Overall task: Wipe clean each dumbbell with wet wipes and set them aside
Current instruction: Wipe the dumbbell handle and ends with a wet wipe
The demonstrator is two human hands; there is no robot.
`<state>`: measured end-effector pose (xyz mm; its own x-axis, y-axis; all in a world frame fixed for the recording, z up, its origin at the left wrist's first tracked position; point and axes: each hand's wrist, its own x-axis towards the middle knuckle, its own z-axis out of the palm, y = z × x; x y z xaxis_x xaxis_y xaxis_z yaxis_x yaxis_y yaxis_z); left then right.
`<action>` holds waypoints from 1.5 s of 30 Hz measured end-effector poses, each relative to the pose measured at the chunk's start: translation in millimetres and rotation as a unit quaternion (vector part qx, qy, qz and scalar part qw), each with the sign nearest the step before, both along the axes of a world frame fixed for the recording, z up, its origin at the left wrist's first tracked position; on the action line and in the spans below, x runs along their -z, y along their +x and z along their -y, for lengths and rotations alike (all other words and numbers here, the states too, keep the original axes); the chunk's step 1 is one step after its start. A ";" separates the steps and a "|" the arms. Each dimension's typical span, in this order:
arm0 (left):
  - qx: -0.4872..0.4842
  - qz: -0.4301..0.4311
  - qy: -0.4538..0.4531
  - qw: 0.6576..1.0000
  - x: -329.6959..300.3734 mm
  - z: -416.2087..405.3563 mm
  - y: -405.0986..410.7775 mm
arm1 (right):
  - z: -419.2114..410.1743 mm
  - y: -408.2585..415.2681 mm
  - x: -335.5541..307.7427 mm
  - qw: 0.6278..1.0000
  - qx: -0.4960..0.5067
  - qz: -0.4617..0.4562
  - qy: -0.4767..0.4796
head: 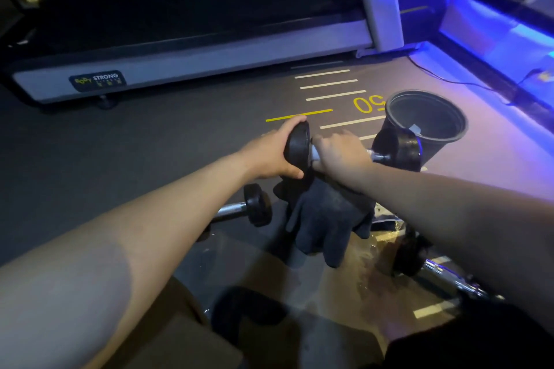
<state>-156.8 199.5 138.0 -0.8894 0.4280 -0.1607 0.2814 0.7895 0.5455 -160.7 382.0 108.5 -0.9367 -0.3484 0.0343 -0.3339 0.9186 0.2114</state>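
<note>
Both bare forearms are stretched forward from the lower corners of the view and brought close together ahead of the body. The left grip (pixel 277 153) is curled round a black disc-shaped end, with the thumb laid underneath and the fingers wrapped over the top edge. Just to its right, the right grip (pixel 340 151) is closed knuckles-up over a metal bar, its wrist bent slightly downward.

Dim gym room. Dark grey rubber floor (pixel 150 135) painted with white ladder lines (pixel 328 82), one yellow line (pixel 299 115) and yellow numerals "50" (pixel 368 104). Far left, a grey-framed treadmill (pixel 192 60) with black belt, labelled "BODY STRONG". Far right, blue-violet strip lighting (pixel 491 27) tinting the nearby floor purple.
</note>
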 end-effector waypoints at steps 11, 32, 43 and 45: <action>0.010 -0.001 -0.002 1.000 1.3 3.2 1.0 | 2.7 -20.9 -18.4 0.964 0.072 0.217 -0.135; 0.010 -0.004 -0.005 1.000 -7.6 1.0 0.1 | -46.2 -1.2 -29.3 0.982 0.067 0.091 0.151; 0.008 0.002 0.000 1.000 -7.2 1.5 -1.8 | -69.5 -0.7 -24.4 0.972 0.080 0.059 0.212; 0.006 0.002 0.000 1.000 -6.8 3.2 -1.3 | -68.4 -1.9 -21.5 0.975 0.077 0.046 0.203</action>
